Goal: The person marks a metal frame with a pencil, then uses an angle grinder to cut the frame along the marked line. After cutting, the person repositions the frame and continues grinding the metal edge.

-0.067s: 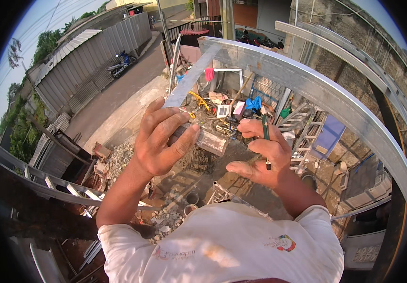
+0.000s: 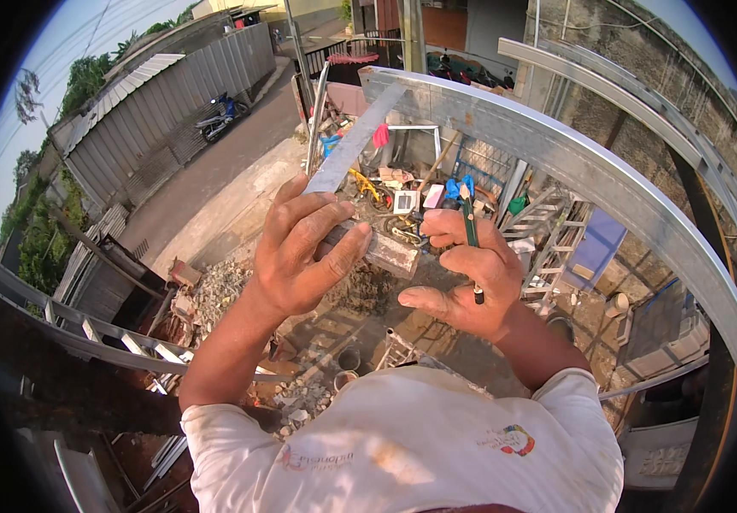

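My left hand grips the worn, pale handle of a metal try square. Its flat silver blade slants up and away, its far end against the long steel channel beam. My right hand is just right of the square's handle, fingers curled round a dark green pencil that stands roughly upright with one end pointing toward the beam.
More metal channels run along the upper right. Below lie rubble, jumbled belongings with a yellow bicycle, ladders and buckets. A motorbike stands on the lane beside a corrugated fence.
My left hand and the square have shifted slightly to the right. My right hand and pencil have moved a little left and up.
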`<state>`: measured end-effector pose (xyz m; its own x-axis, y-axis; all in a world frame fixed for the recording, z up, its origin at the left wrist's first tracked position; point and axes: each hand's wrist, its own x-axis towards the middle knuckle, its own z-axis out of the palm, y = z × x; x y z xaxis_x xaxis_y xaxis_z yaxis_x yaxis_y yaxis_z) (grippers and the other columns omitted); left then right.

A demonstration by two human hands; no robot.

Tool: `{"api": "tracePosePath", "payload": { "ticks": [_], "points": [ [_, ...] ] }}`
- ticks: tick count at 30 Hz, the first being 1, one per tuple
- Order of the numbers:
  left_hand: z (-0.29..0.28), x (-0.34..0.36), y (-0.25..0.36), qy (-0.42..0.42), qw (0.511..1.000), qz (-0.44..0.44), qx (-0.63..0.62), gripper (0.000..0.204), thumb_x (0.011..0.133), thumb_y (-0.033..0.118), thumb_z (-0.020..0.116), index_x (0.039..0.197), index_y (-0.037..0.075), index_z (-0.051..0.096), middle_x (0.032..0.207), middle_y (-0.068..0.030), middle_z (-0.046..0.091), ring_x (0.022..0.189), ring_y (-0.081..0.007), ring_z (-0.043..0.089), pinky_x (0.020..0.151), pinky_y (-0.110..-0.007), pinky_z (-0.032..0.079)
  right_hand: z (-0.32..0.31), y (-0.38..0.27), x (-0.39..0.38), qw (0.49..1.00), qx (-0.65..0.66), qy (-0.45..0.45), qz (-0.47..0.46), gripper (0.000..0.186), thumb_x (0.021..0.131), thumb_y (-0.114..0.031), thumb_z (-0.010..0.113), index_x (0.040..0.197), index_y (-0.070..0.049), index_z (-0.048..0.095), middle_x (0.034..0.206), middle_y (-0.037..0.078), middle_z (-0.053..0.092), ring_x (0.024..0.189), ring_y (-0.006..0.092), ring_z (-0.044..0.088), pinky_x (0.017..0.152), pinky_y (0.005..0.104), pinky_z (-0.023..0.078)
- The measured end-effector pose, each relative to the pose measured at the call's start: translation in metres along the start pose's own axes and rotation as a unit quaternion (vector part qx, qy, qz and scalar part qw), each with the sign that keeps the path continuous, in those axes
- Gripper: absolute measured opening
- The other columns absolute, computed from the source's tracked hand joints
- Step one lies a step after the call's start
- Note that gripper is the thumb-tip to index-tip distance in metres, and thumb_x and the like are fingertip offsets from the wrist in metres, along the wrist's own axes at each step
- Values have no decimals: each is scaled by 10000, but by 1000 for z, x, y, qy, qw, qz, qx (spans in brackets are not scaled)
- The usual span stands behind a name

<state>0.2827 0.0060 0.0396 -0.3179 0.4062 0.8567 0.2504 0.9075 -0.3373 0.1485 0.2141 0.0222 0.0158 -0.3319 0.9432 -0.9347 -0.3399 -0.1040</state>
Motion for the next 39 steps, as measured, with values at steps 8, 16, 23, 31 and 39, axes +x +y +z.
{"api": "tracePosePath", "payload": {
  "ticks": [8, 16, 23, 31, 39],
  "points": [
    [25, 8, 9, 70, 997, -3, -18, 338, 743, 94, 832, 1071, 103, 754, 1159, -124, 660, 1107, -309, 624, 1098, -567, 457, 1, 3, 18, 999, 13, -50, -16, 363, 768, -37, 896, 913, -59, 563, 1172, 231, 687, 817, 248, 676, 635, 331, 539],
    [75, 18, 26, 228, 764, -469, -380, 720, 960, 184, 740, 1506, -1, 309, 1396, -250, 483, 1327, -302, 519, 1094, -430, 474, -6, 27, 27, 994, -81, 63, -31, 280, 764, 36, 853, 832, -40, 592, 1054, 169, 663, 839, 303, 658, 680, 377, 530],
    [125, 45, 18, 153, 620, -486, -597, 577, 999, 215, 695, 1396, -55, 375, 1141, -207, 681, 984, -257, 708, 928, -381, 575, -19, 74, 26, 983, -169, 63, 40, 187, 861, -46, 800, 989, -9, 668, 895, 138, 602, 711, 283, 622, 612, 366, 500],
    [194, 85, -4, 219, 508, -519, -652, 472, 965, 112, 717, 1267, -47, 391, 1035, -196, 670, 929, -260, 727, 833, -377, 632, -38, 114, 39, 963, -253, -4, 92, 166, 892, -112, 748, 971, -34, 625, 878, 147, 568, 766, 381, 609, 651, 455, 481],
    [227, 103, -19, 251, 483, -512, -664, 588, 943, 65, 722, 1343, -39, 303, 1023, -204, 661, 863, -263, 727, 794, -376, 644, -53, 125, 69, 916, -372, -129, 75, 164, 896, -102, 727, 997, -46, 610, 887, 160, 577, 821, 411, 602, 691, 485, 469]
  ]
}}
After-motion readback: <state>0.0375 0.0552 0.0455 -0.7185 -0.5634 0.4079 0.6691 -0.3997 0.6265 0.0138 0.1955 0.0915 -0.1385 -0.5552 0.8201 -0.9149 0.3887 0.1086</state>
